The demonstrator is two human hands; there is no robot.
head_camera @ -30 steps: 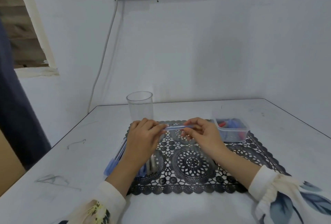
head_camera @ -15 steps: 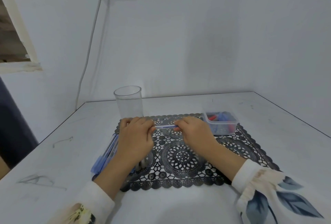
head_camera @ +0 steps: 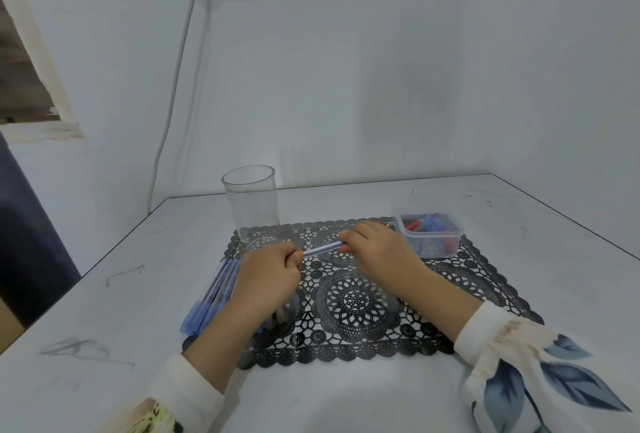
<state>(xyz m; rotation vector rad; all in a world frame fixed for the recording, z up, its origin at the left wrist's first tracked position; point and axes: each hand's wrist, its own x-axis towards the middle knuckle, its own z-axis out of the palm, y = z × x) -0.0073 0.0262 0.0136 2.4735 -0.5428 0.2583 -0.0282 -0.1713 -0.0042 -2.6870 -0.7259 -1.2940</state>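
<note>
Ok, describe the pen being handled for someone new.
Find the black lace mat on the white table. Over its far half, the left hand and right hand hold one blue pen by its ends. It alone is held; the other pens lie piled at the mat's left edge.

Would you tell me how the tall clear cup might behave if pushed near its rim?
The cup is tall, narrow and looks empty, so it is probably light and apt to tip. Its base seems to sit on the lacy mat, so it may catch rather than slide.
</note>
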